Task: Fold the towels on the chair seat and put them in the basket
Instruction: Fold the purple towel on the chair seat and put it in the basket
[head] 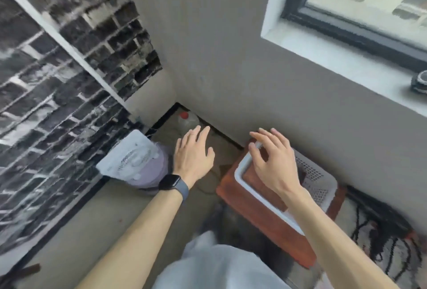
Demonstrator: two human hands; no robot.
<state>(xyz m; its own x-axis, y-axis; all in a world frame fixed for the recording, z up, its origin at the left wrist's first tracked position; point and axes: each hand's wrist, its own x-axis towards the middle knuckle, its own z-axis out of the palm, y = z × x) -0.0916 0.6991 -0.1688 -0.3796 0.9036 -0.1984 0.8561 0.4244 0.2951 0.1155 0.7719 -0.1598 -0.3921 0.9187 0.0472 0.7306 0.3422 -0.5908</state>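
Note:
A white plastic basket (242, 174) with perforated walls sits on a red-brown seat (265, 221) by the wall at the right. A brown cloth (257, 179), seemingly a folded towel, lies inside it. My right hand (272, 161) hovers over the basket's near rim, fingers spread and slightly bent, holding nothing. To its left, my left hand (193, 154), with a dark watch on the wrist, is stretched out flat above the floor and also holds nothing. The picture is motion-blurred.
A white fan (131, 157) leans on a lilac cylinder (153, 170) at the left. A clear bottle with a red cap (184, 118) stands in the corner. Black cables (381, 231) lie on the floor at the right. A window sill runs above.

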